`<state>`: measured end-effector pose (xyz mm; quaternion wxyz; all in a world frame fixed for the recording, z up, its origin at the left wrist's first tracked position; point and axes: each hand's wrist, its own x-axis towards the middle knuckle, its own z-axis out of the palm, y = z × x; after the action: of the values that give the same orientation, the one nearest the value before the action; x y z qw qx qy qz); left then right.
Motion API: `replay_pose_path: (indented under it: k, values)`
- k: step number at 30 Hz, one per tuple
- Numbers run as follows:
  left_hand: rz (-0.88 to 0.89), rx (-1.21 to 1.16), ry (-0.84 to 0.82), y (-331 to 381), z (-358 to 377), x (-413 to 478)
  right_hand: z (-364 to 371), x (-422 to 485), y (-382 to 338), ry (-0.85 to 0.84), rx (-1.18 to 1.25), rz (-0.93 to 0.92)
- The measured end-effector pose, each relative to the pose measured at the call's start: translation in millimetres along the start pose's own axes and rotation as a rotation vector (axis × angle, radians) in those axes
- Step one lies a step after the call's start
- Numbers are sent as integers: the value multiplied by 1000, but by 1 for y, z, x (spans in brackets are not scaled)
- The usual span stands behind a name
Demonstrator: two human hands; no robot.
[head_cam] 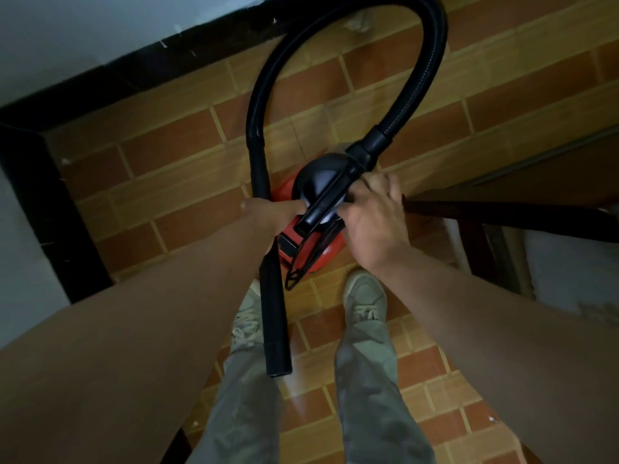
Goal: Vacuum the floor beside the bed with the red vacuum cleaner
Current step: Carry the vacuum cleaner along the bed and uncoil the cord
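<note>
Red vacuum cleaner (315, 252) | sitting low in front of our shoes (365, 296) over the brick-patterned floor (174, 149), glossy red body, black hose (432, 61) looping above | left grip (268, 212) clasping the hose, right grip (375, 222) curling round the black carry handle (321, 205) | we are judging cleaning not yet begun; all floor passes remaining.

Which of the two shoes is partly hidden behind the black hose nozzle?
The left shoe: the nozzle hangs across its inner side, while the right shoe shows fully, with nothing in front of it.
</note>
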<state>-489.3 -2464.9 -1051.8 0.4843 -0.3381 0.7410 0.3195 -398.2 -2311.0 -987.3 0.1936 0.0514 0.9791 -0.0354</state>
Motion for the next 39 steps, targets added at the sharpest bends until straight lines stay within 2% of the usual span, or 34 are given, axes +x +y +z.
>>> replay_pose_path:
  k: [3,12,17,19,27,29,31,34,37,39]
  values:
    - [6,-19,-5,-3,5,-4,6,-6,-6,73,91,177]
    - [4,-62,-41,-8,8,-7,27,-7,-21,253,206,483]
    - [-15,-48,-58,-9,8,-1,22,-1,-23,192,358,707]
    - [-11,-48,-58,-9,7,-1,26,0,-23,176,574,752]
    - [-9,-65,-86,-14,7,8,24,14,-30,96,1718,1047]
    - [11,-75,-88,-14,7,7,12,16,-29,43,2098,1132]
    - [30,-105,-85,-13,6,2,5,19,-28,-34,2290,1163]
    - [30,-132,-118,-8,3,-14,3,33,-35,-128,2261,1157]
    - [58,-148,-160,-7,-5,-31,3,41,-42,-86,2160,1176]
    - [149,-119,-132,-8,-12,-42,3,43,-44,-36,2080,1207]
